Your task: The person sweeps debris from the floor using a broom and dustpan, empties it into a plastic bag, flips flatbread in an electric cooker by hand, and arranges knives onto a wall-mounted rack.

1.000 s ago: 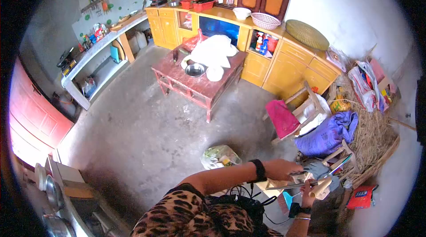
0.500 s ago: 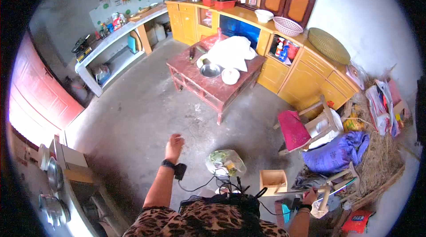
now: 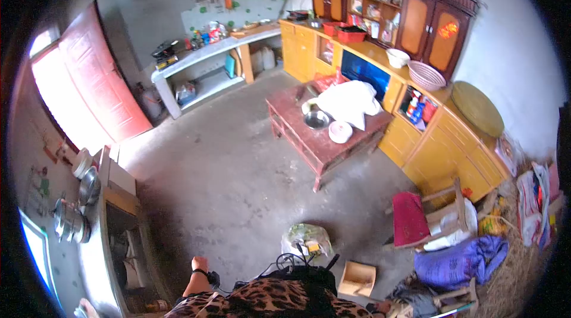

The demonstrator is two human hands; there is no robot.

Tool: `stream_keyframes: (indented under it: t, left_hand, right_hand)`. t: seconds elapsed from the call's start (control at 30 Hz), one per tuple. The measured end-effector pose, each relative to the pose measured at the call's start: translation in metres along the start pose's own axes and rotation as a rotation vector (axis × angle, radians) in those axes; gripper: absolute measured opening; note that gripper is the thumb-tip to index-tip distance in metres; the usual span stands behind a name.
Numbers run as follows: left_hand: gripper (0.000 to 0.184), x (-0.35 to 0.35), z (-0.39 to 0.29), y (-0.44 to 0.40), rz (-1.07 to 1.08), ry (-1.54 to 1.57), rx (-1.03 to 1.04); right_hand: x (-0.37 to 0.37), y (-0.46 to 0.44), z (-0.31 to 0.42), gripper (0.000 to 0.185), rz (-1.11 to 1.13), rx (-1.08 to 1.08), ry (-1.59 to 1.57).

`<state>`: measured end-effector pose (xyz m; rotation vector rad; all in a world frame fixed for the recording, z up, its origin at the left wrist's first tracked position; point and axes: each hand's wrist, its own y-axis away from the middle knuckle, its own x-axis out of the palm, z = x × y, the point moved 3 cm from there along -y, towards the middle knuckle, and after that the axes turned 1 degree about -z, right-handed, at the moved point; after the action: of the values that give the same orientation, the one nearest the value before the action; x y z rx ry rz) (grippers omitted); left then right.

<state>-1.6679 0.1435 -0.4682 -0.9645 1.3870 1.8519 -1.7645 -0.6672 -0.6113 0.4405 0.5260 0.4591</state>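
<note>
My left hand (image 3: 200,264) hangs low in front of me at the bottom left, small and foreshortened, with a dark band at the wrist. No object shows in it, and its fingers cannot be made out. At the lower right edge, my right hand (image 3: 381,306) is partly cut off. It seems closed round the handle of a tan dustpan (image 3: 357,279) whose ribbed pan faces up near the floor. A clear plastic bag (image 3: 306,239) with greenery inside lies ahead of my body, left of the dustpan. Dark cables hang at my chest.
A low red table (image 3: 297,133) carries a metal bowl (image 3: 316,119), a white bowl (image 3: 340,132) and a white sack (image 3: 355,102). To the right are a chair (image 3: 410,218) and a purple sack (image 3: 458,261). A cupboard (image 3: 122,240) flanks my left; the door (image 3: 98,74) stands open.
The view has tilted up and turned left, bringing the doorway into sight. My left hand has dropped lower and nearer my body. The dustpan sits lower in view and closer to me.
</note>
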Motion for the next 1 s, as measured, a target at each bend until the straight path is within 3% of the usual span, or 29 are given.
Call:
stream_keyframes:
  t: [0.03,0.13,0.17,0.23,0.27,0.37,0.4,0.47,0.5,0.53,0.6,0.63,0.7,0.77,0.8,0.83,0.9,0.93,1.0]
  left_hand:
    - [0.021,-0.004,-0.006,0.017,0.074,-0.273,0.003]
    - [0.019,-0.021,-0.013,0.033,0.154,-0.322,-0.044]
    - [0.019,-0.016,-0.01,0.029,0.154,-0.319,-0.055]
    - [0.019,-0.006,0.006,0.004,0.041,-0.003,-0.236]
    - [0.018,0.017,0.014,-0.021,-0.025,-0.136,-0.055]
    - [0.017,-0.059,-0.02,0.004,-0.085,-0.593,0.096]
    - [0.017,-0.062,-0.012,-0.005,-0.164,-0.321,0.028]
    - [0.017,-0.02,0.024,-0.034,-0.446,0.733,-0.2]
    - [0.018,-0.003,0.035,-0.042,-0.598,0.899,-0.219]
    - [0.018,-0.009,0.035,-0.038,-0.601,0.909,-0.222]
    - [0.022,-0.021,0.036,-0.015,-0.428,1.103,-0.427]
    - [0.022,-0.016,0.046,-0.019,-0.427,1.111,-0.43]
    - [0.021,0.036,0.076,-0.042,-0.451,0.74,-0.163]
    - [0.022,0.06,0.102,-0.061,-0.139,0.943,-0.475]
    - [0.024,0.052,0.11,-0.054,-0.191,0.232,-0.157]
    - [0.023,0.041,0.122,-0.042,-0.244,0.848,-0.265]
    - [0.019,0.046,0.145,-0.048,0.029,2.215,-0.343]
    - [0.019,0.044,0.159,-0.052,0.037,2.222,-0.348]
    - [0.01,0.047,0.191,-0.059,-0.067,2.2,-0.728]
  right_hand:
    - [0.013,-0.001,0.001,0.025,0.053,0.018,0.018]
    - [0.057,0.003,0.017,0.027,0.199,0.033,0.078]
    - [0.071,0.007,0.021,0.028,0.246,0.031,0.095]
    - [0.105,0.02,0.032,0.029,0.339,0.024,0.13]
    - [0.121,0.027,0.04,0.03,0.39,0.014,0.145]
    - [0.168,0.047,0.057,0.032,0.538,-0.018,0.189]
    - [0.186,0.059,0.062,0.032,0.591,-0.027,0.208]
    - [0.216,0.082,0.073,0.034,0.674,-0.04,0.23]
    - [0.231,0.094,0.078,0.034,0.708,-0.05,0.242]
    - [0.244,0.105,0.082,0.035,0.739,-0.059,0.25]
    - [0.271,0.127,0.088,0.037,0.79,-0.071,0.271]
    - [0.283,0.14,0.088,0.037,0.809,-0.07,0.28]
    - [0.303,0.158,0.093,0.039,0.823,-0.076,0.285]
    - [0.322,0.175,0.09,0.04,0.81,-0.064,0.287]
    - [0.332,0.184,0.089,0.041,0.795,-0.055,0.289]
    - [0.341,0.19,0.087,0.042,0.777,-0.044,0.287]
    - [0.355,0.203,0.082,0.044,0.724,-0.015,0.293]
    - [0.357,0.206,0.08,0.044,0.693,-0.006,0.292]
    - [0.36,0.21,0.077,0.046,0.638,0.016,0.281]
